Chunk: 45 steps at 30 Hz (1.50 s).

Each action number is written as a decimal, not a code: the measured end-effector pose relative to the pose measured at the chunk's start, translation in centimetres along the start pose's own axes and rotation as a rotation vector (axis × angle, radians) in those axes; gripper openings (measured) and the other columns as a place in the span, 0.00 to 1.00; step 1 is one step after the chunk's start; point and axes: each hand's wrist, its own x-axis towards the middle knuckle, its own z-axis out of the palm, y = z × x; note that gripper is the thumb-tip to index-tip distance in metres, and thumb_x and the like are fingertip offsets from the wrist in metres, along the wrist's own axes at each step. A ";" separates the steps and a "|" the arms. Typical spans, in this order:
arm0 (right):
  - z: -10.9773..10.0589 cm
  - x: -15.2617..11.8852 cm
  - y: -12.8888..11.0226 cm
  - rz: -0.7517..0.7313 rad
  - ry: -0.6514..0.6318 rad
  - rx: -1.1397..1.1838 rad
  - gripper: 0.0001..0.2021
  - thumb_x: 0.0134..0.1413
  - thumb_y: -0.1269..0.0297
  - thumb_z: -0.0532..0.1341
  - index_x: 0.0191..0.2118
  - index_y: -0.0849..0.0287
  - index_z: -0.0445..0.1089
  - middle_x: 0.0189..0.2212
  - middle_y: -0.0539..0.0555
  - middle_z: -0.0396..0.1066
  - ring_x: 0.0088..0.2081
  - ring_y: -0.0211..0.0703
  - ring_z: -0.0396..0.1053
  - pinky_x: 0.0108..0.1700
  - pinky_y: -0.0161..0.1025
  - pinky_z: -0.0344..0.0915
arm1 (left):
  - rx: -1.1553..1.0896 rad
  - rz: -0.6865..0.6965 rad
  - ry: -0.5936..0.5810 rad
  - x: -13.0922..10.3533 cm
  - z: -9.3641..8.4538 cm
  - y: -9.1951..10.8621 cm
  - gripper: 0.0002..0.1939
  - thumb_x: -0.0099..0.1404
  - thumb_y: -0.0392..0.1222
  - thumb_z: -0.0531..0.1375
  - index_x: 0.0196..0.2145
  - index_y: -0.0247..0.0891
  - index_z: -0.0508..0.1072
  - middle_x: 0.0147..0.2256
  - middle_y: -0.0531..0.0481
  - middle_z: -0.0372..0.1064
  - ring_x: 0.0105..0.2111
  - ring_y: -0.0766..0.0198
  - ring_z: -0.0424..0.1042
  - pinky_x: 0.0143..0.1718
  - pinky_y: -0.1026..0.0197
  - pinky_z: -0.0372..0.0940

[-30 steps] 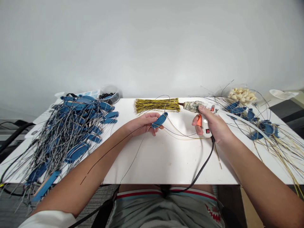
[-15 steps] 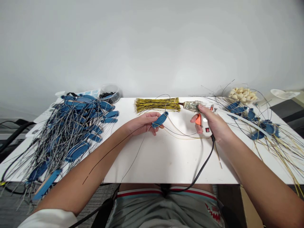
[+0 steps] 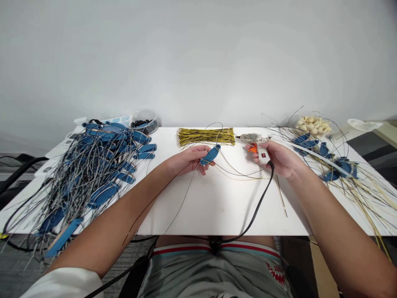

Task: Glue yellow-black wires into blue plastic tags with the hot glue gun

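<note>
Held between the fingers of my left hand (image 3: 192, 159) is a small curved blue plastic piece (image 3: 210, 155). Thin black, grey and yellow wires trail from it, some over my left forearm. My right hand (image 3: 276, 157) is closed on the glue gun (image 3: 263, 153), which has a clear barrel, an orange trigger and a white handle. The gun's nozzle points left, close to the right end of a bundle of yellow and black wires (image 3: 206, 136) on the white table (image 3: 204, 207). A white glue stick (image 3: 310, 152) runs out of the gun's back.
At left lies a heap of blue pieces (image 3: 104, 194) with grey wires; behind it stands a clear tub of black parts (image 3: 144, 122). More wired blue pieces (image 3: 331, 165) lie at right, near a container of cream-coloured pieces (image 3: 314, 125). The gun's black cord (image 3: 259, 207) hangs over the front edge.
My right hand has shifted on the glue gun, its thumb leaving the top of the barrel. The gun has turned slightly and its handle moved left. My left hand keeps the blue piece nearly still.
</note>
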 end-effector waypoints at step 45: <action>7.7 -4.0 5.7 -1.351 0.042 -1.134 0.09 0.59 0.70 0.70 0.40 0.54 0.70 0.24 0.45 0.64 0.22 0.33 0.59 0.25 0.37 0.56 | -0.075 0.131 0.129 -1.3 6.6 0.1 0.16 0.70 0.45 0.68 0.54 0.39 0.77 0.44 0.44 0.81 0.33 0.64 0.80 0.34 0.62 0.78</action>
